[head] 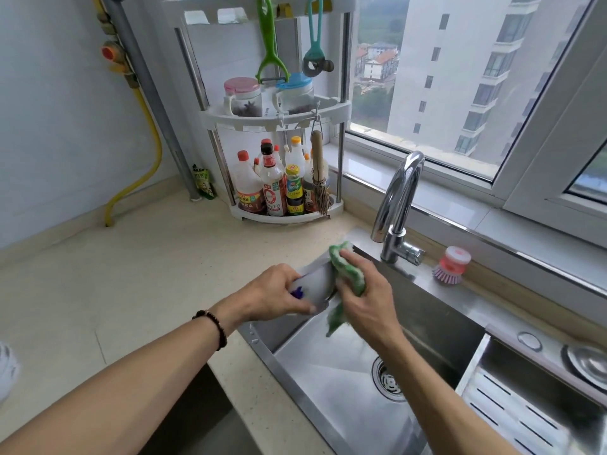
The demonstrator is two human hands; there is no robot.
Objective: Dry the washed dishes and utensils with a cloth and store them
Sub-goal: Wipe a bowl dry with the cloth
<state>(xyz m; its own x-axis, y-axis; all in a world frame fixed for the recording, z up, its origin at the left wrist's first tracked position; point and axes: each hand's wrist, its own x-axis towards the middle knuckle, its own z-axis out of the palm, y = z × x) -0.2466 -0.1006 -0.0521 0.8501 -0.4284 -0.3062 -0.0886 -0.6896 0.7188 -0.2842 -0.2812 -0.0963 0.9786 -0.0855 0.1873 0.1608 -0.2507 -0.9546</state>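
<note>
My left hand [277, 292] grips a white bowl [317, 280] with a purple mark, tilted on its side above the sink's left corner. My right hand [364, 290] holds a green and white cloth [348, 269] and presses it against the bowl's rim and inside. A loose end of the cloth hangs down below the bowl. Most of the bowl's inside is hidden by the cloth and my fingers.
The steel sink [331, 382] lies below my hands, with a drain, a chrome tap [399, 205] behind and a slotted steel tray [525, 415] at right. A pink dish brush [451, 266] stands by the tap. A corner rack [279, 126] holds bottles and jars. The beige counter [115, 290] spreads left.
</note>
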